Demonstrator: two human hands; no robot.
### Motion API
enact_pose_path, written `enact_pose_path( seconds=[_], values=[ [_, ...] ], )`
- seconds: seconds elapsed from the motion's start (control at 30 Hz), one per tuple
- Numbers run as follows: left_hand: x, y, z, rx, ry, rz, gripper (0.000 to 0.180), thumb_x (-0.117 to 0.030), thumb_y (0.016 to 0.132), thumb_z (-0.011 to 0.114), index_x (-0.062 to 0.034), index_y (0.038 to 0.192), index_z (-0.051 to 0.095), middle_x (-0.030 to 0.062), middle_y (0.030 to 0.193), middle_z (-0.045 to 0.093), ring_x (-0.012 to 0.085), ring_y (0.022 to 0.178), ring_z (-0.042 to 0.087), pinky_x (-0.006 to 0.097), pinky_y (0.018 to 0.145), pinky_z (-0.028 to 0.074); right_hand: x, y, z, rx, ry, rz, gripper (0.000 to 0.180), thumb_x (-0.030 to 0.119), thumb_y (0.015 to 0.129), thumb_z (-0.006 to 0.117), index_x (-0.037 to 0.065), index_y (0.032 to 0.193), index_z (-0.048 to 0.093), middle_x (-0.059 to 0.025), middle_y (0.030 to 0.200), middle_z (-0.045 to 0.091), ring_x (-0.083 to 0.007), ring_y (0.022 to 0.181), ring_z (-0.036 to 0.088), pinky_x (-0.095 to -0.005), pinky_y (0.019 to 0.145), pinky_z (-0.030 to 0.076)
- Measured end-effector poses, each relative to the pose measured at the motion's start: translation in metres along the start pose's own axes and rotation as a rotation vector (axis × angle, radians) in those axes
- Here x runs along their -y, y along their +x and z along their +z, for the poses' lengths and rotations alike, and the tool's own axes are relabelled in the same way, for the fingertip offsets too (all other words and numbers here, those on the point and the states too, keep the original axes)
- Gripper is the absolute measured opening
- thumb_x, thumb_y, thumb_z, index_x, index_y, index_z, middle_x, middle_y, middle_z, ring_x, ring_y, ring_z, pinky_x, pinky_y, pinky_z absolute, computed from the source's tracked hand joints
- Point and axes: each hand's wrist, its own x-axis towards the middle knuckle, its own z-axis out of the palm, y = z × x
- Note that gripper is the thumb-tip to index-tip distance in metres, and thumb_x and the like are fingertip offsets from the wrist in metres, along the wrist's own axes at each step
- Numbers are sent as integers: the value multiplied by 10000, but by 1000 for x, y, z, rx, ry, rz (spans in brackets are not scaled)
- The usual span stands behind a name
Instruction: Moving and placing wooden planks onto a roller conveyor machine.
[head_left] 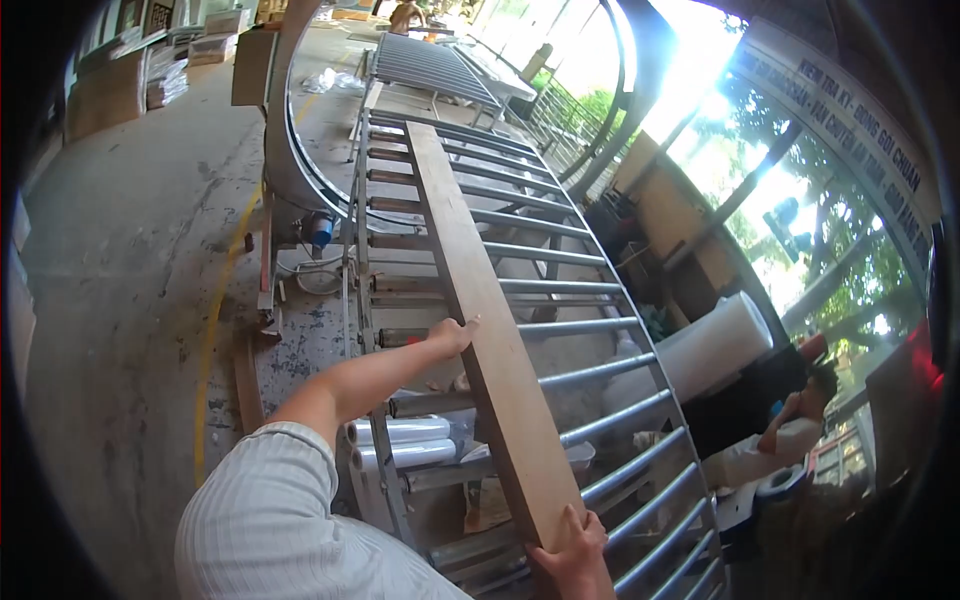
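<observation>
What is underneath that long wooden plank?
The wooden plank lies along a roller conveyor; its metal rollers show beside it. Both hands touch it. The plank hides the rollers directly beneath.

Long white banner sign (845, 120) with dark lettering upper right; cardboard boxes (105, 95) upper left.

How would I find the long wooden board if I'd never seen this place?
Look for the roller conveyor, a long metal frame with shiny round bars running away across the concrete floor. The wooden board lies lengthwise on top of those bars, with the left hand on its side edge and the right hand gripping its near end. It is the only flat brown thing among grey rollers.
</observation>
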Motion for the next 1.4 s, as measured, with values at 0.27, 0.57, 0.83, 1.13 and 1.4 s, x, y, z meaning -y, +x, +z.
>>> enact_pose_path(
  seconds=[0.27,0.57,0.83,1.13,1.4],
  values=[
    [-25,41,-27,92,162,-47,991,-863,973,408,-3,1326,752,259,1368,721,404,1339,666,504,1138,491,17,43,20,6,-87,110,1079,546,503,987,84,1430,684,-332,1396,575,-495,1265,576,-588,1121,437],
    [-7,68,-43,44,81,-45,1019,-891,933,449,19,1251,777,274,1278,753,427,1241,712,508,1063,539,20,70,46,-12,-62,64,1090,548,506,986,103,1448,667,-332,1441,562,-499,1341,553,-600,1132,426],
    [18,73,-33,-102,-49,41,1053,-871,940,478,119,1168,753,360,1230,729,461,1236,703,509,1065,546,23,73,47,-18,-60,53,1087,554,555,977,111,1482,623,-294,1472,557,-483,1340,555,-586,1147,417],
    [30,74,-35,34,-82,122,1099,-894,933,474,148,1182,722,389,1217,715,482,1228,696,505,1075,528,33,81,38,4,37,100,1006,549,678,944,80,1498,596,-304,1570,504,-488,1437,499,-599,1201,373],
    [54,126,-104,367,-120,479,768,-734,1029,556,12,1140,698,197,956,741,358,907,733,450,814,557,55,193,58,18,207,154,1022,541,714,950,7,1484,544,-298,1557,516,-477,1448,501,-538,1205,403]
  ],
)
